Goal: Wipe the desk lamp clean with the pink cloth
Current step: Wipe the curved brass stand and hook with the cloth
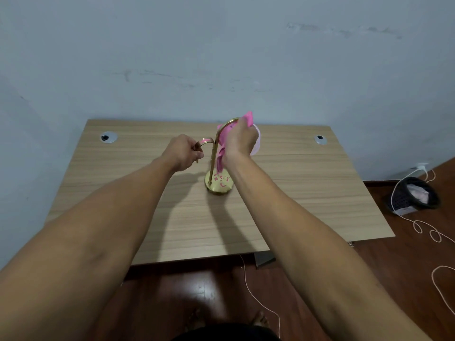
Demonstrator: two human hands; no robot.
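A gold desk lamp (218, 185) stands upright near the middle of the wooden desk (172, 217), with a round base and a thin stem that curves over at the top. My left hand (183, 151) grips the short curved gold arm on the lamp's left side. My right hand (240, 141) holds the pink cloth (248, 118) pressed against the upper curve of the stem. A tail of the cloth hangs down beside the stem toward the base. The pale pink lampshade shows partly behind my right hand.
Two round cable grommets (108, 137) (320, 139) sit at the desk's back corners, against a grey wall. On the dark wood floor to the right lie a black mesh bin (413, 194) and a loose white cable (423, 227).
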